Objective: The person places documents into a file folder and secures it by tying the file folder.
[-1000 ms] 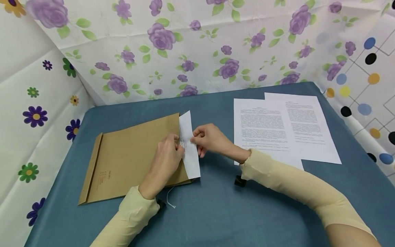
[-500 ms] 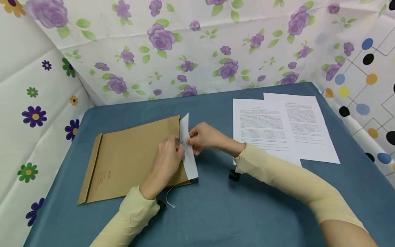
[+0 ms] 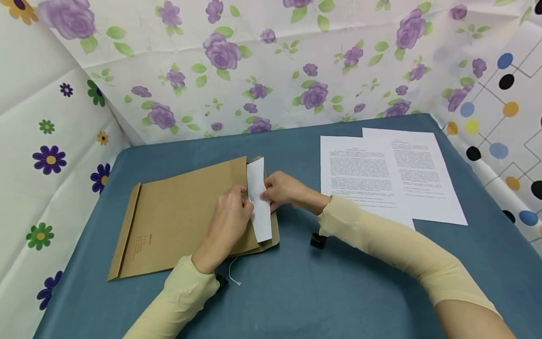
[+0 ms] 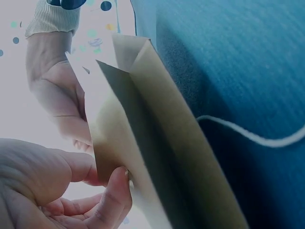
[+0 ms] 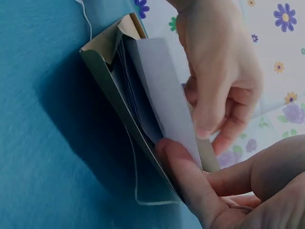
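Note:
A brown paper document envelope [image 3: 186,212] lies on the table with its mouth towards the right. White sheets of paper [image 3: 259,202] stick out of that mouth as a narrow strip. My left hand [image 3: 226,212] pinches the envelope's upper layer at the mouth, seen close up in the left wrist view. My right hand [image 3: 284,189] pinches the protruding edge of the sheets, one digit reaching into the opening in the right wrist view. There the envelope's mouth gapes, and several sheet edges [image 5: 131,90] show inside; the rest of the sheets is hidden.
Two printed pages [image 3: 357,176] lie overlapping at the right of the blue tablecloth [image 3: 296,287]. A thin white string [image 3: 233,273] trails from the envelope's near side. Flower-patterned sheeting [image 3: 254,66] hangs behind the table.
The strip of paper has drawn closer to the envelope, and the mouth's lower brown layer now shows past its right edge. My right hand has shifted slightly; the left has stayed put.

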A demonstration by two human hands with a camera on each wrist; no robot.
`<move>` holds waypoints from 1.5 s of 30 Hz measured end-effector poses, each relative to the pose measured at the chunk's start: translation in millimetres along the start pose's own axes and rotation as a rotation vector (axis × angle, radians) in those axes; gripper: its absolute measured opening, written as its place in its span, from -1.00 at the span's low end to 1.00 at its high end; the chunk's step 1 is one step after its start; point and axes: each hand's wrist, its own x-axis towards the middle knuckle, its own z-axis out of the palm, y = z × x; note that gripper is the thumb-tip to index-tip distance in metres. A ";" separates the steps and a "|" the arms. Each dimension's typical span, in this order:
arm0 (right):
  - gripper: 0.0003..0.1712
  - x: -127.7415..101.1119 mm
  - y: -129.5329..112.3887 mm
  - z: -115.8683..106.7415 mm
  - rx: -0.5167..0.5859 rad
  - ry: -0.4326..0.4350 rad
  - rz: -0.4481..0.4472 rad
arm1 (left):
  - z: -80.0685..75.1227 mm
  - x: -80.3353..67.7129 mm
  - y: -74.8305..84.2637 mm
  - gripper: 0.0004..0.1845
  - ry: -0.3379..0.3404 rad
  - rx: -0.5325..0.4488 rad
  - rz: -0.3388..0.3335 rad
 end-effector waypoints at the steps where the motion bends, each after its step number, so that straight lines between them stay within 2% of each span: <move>1: -0.73 0.9 0.4 1.8 0.013 0.003 0.000 | -0.2 -0.1 -0.1 -0.68 0.000 -0.003 -0.003; 4: -0.88 2.4 1.8 6.9 0.056 0.014 -0.001 | -0.6 -0.3 0.1 -0.67 0.002 -0.002 -0.007; 6: -0.91 3.3 2.5 10.2 0.082 0.019 -0.002 | -1.2 -0.7 0.6 -0.68 0.005 -0.001 0.001; 10: -0.88 6.3 3.9 15.9 0.101 -0.001 -0.012 | -2.1 -1.3 2.5 -0.68 0.005 0.002 0.028; 16: -0.81 10.7 6.4 21.2 0.143 -0.069 -0.022 | -3.5 -1.0 4.9 -0.67 -0.004 0.000 0.024; 23: -0.65 16.0 11.1 18.6 0.198 -0.020 -0.035 | -4.4 -1.1 5.5 -0.67 0.003 0.007 0.026; 28: -0.65 19.8 10.8 22.6 0.224 -0.046 -0.065 | -4.6 -1.0 5.1 -0.66 0.012 0.015 0.018; 33: -0.57 23.0 10.3 28.7 0.202 -0.053 -0.071 | -4.4 -2.9 5.1 -0.65 0.001 0.006 0.035; 45: -0.62 26.3 14.2 27.4 0.194 -0.050 -0.054 | -3.3 -2.2 3.0 -0.66 0.004 0.014 0.044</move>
